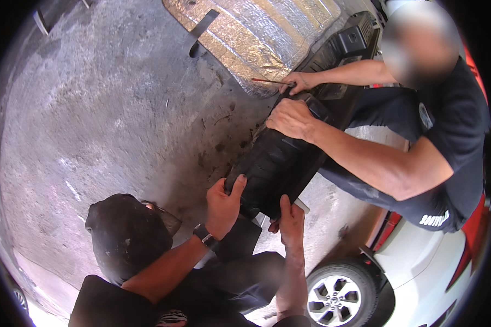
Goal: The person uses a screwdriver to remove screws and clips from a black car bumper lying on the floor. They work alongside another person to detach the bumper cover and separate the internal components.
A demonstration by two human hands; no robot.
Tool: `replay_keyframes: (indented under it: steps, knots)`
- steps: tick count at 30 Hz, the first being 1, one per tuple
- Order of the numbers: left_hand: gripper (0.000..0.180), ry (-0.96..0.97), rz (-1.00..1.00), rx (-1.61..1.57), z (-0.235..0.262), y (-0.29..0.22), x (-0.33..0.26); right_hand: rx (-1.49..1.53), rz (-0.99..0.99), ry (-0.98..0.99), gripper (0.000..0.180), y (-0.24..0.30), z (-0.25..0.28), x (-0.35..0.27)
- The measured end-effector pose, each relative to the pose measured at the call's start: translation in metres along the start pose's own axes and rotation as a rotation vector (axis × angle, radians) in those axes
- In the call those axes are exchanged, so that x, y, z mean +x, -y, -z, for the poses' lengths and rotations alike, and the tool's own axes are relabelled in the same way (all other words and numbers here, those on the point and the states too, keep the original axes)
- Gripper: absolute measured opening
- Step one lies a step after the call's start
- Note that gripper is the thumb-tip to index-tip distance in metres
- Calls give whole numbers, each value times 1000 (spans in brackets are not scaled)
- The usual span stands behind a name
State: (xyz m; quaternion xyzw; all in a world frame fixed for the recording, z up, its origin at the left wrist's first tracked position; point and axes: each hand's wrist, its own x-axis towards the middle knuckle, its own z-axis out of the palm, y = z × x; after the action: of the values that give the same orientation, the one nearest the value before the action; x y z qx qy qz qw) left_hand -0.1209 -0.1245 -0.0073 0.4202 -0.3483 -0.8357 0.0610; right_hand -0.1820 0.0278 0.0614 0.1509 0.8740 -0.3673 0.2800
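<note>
Gripping the near end of a long black ribbed plastic panel (281,163), my left hand (222,204) has its fingers curled over the panel's edge at about 9 o'clock of that end, thumb up against the ribs, clamped on it. A dark wristwatch (204,235) sits on that wrist. My right hand (291,223) is under the same end at about 5 o'clock, fingers pressed up against the panel's underside and closed on its lower edge.

From the head view, the panel runs diagonally from the middle of the picture up toward 1 o'clock, held above a rough concrete floor (103,109). At its far end a co-worker in a dark shirt (458,125) leans in from 3 o'clock; one co-worker's hand (292,117) rests flat on top of the panel, the other co-worker's hand (297,82) holds a thin reddish rod (267,81) just beside it. A silvery quilted foil mat (256,32) lies on the floor at 12 o'clock. A black bag-like bundle (125,234) sits at 8 o'clock near my left forearm. A white car with its wheel (338,294) shows at 5 o'clock.
</note>
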Motion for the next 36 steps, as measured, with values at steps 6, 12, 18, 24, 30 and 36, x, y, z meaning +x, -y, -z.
replay_keyframes:
  steps: [6, 12, 18, 24, 30, 36]
  knots:
    - [34, -17, -1, 59, 1, -7, 3, 316, -59, -31, 45, 13, -26, -8]
    - [35, -43, 13, 53, -1, -14, 5, 433, -125, -44, 48, 8, -31, -2]
    - [32, -59, 12, 79, 0, -19, 7, 442, -204, -13, 48, 13, -29, 1]
    - [31, -44, 103, -26, -2, -20, 7, 479, -203, 19, 47, 16, -31, 1]
    - [34, -76, 9, 112, -3, -23, 9, 460, -121, -25, 44, 15, -37, 1]
    - [33, -71, 4, 38, -3, -19, 10, 449, -81, -44, 38, 24, -40, -1]
